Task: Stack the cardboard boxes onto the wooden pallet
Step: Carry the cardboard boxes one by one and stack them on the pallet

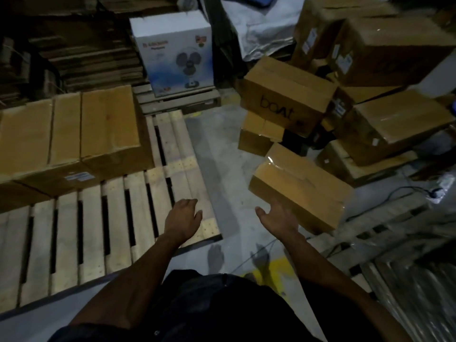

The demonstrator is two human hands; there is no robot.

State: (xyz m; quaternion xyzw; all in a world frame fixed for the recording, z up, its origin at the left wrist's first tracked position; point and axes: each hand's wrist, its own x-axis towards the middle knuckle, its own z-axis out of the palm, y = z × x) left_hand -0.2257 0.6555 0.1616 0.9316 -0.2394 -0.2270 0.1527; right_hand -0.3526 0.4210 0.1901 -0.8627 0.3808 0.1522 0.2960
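Right hand (277,219) open, fingers touching near face of taped cardboard box (299,186); left hand (183,217) open, empty, over wooden pallet (118,218); advise gripping both box ends before lifting

White fan carton (174,53), flattened cardboard stack (93,58), floor cable (385,201)

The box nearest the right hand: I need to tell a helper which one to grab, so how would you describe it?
Start at the heap of boxes right of the wooden pallet. The taped box lies lowest and nearest, by the right hand. Unlike the boat box above, it is unprinted, with shiny clear tape across its top.
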